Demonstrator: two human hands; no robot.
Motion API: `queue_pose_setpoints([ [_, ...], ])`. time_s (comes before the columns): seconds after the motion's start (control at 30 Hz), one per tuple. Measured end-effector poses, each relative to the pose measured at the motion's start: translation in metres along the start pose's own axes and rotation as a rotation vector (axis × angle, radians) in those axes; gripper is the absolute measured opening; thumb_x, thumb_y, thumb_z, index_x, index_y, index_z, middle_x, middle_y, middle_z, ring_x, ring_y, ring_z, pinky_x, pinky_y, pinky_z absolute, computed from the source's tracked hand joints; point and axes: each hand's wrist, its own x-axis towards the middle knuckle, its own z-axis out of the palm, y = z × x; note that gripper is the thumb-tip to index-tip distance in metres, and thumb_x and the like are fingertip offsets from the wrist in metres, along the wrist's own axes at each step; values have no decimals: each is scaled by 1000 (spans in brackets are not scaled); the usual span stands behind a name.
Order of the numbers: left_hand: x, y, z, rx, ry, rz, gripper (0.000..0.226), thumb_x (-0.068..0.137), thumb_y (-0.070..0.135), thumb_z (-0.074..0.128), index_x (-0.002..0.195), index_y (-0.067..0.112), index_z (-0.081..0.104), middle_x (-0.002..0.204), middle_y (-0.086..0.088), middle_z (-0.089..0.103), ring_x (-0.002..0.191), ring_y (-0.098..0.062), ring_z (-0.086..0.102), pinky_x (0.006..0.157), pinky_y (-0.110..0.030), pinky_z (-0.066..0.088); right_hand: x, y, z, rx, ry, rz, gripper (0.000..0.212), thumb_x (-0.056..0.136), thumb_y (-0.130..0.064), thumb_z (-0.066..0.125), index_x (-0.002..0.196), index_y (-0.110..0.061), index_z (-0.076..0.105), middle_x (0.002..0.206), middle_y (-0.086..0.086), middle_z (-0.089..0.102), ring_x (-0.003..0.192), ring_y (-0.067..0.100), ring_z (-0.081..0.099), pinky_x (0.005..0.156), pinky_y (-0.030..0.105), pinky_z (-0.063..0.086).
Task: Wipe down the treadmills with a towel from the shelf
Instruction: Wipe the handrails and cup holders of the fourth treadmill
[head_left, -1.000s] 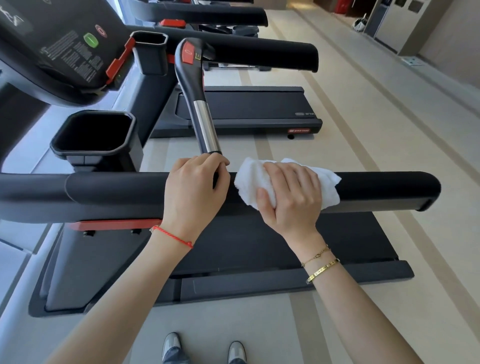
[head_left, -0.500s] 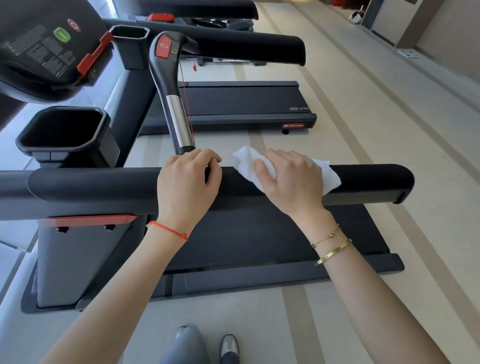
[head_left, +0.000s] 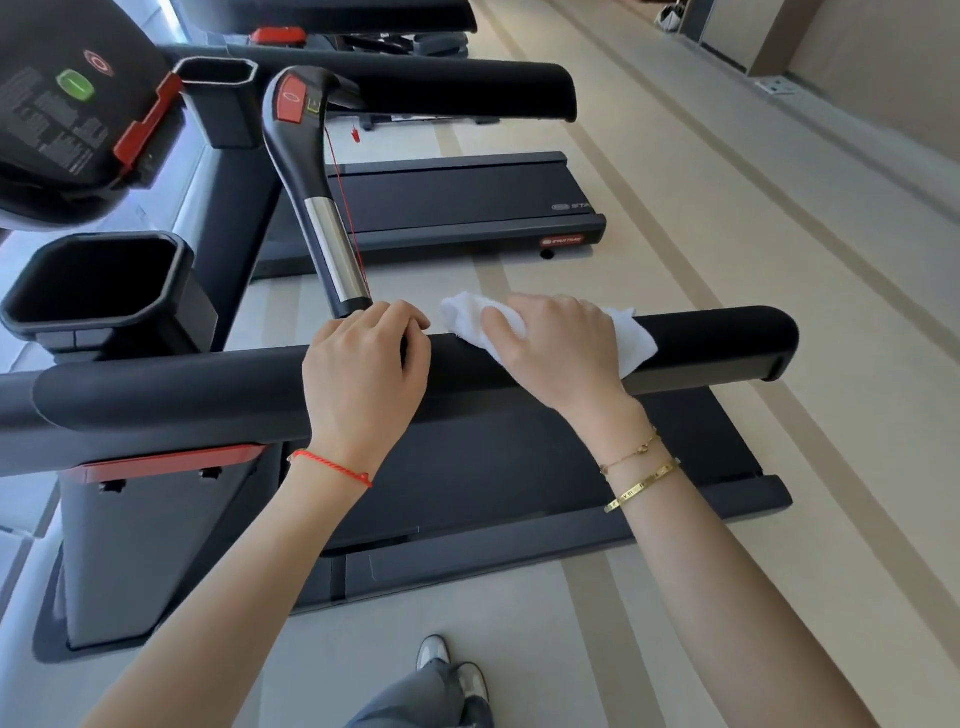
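— The side handrail (head_left: 717, 332)?
— Matt black, looks like soft foam padding. The towel (head_left: 636, 340) on it is white cloth, nubbly.
— And the upright grip (head_left: 332, 244)?
— Polished metal sleeve, shiny; glossy black plastic above it, red plastic button (head_left: 291, 101).
— The cup holder (head_left: 98, 280)?
— Smooth black plastic with a slight sheen. The floor (head_left: 727, 218) is matt beige.

Beige floor (head_left: 727, 260) with darker lengthwise stripes; tan wall (head_left: 883, 62) far right; bright daylight at left.
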Motion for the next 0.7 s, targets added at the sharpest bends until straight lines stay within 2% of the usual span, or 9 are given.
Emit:
queue_pose_setpoints([
  [0.1, 3, 1, -3, -35, -61, -24, 22, 94, 16, 48, 90, 18, 70, 77, 6, 67, 58, -19, 51, 59, -25, 30, -13, -3, 7, 30, 142, 1, 37, 91, -36, 46, 61, -14, 46, 56, 0, 46, 56, 23, 41, 57, 35, 31],
  [0.2, 7, 7, -1, -90, -139, -7, 21, 95, 17, 48, 91, 17, 69, 78, 5, 67, 58, -22, 54, 50, -28, 37, -25, 3, 15, 53, 252, -42, 32, 94, -37, 47, 80, -14, 64, 73, -2, 62, 70, 22, 53, 69, 35, 41],
  [0.33, 13, 23, 7, -104, -191, 22, 17, 92, 15, 51, 85, 17, 67, 72, 4, 65, 59, -23, 54, 49, -30, 41, -33, 20, 23, 55, 374, -101, 41, 97, -41, 40, 97, -12, 69, 90, -1, 69, 87, 25, 61, 87, 35, 43],
  [0.43, 17, 36, 17, -98, -195, 28, 18, 92, 16, 50, 87, 18, 67, 71, 6, 65, 59, -21, 53, 48, -27, 35, -33, 39, 25, 37, 414, -111, 42, 97, -42, 38, 98, -13, 69, 91, -2, 68, 87, 25, 60, 87, 36, 43],
  [0.6, 20, 64, 32, -142, -206, 26, 20, 93, 16, 49, 93, 16, 69, 71, 4, 66, 59, -23, 56, 48, -31, 43, -32, 81, 20, 28, 463, -124, 41, 98, -43, 37, 97, -14, 67, 90, -3, 68, 87, 23, 60, 86, 35, 42],
  [0.7, 22, 91, 46, -153, -213, 1, 21, 94, 16, 49, 96, 17, 69, 73, 5, 66, 62, -23, 57, 51, -32, 45, -31, 112, 13, 23, 440, -119, 41, 98, -42, 38, 96, -14, 68, 90, -2, 68, 87, 24, 60, 84, 36, 43],
])
